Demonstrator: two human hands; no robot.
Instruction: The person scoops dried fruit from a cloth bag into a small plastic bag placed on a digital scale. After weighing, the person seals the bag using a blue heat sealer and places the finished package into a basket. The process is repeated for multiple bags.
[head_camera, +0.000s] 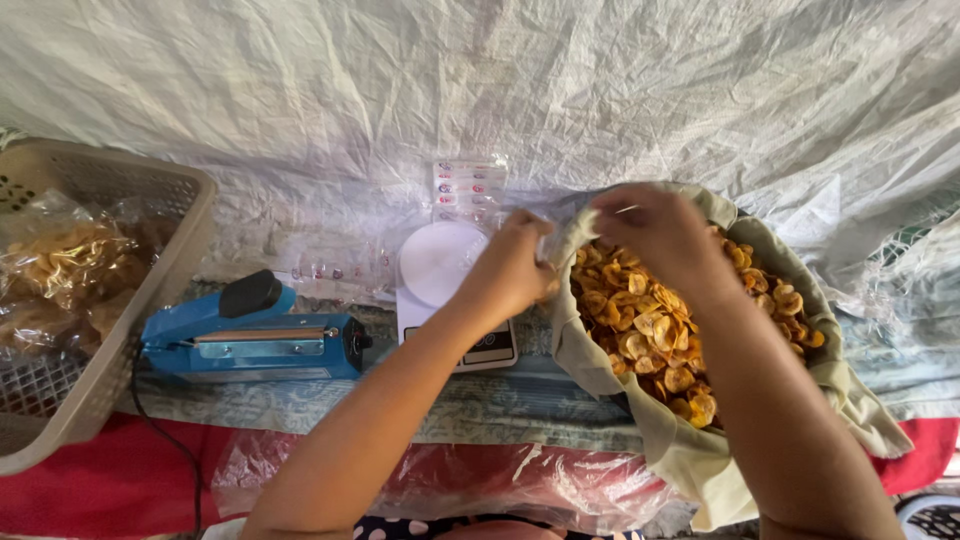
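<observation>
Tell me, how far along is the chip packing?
Done: filled bags sit in the beige basket. In hand: left hand and right hand hold a clear bag over the chips. Left: the sack looks quite full.

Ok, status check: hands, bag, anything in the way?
Left hand and right hand both pinching clear plastic bag over chip sack. Scale beside left hand, nothing blocking.

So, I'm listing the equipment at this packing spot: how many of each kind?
Blue heat sealer: 1
White kitchen scale: 1
Beige plastic basket: 1
Cloth-lined tub of chips: 1
Total: 4
</observation>
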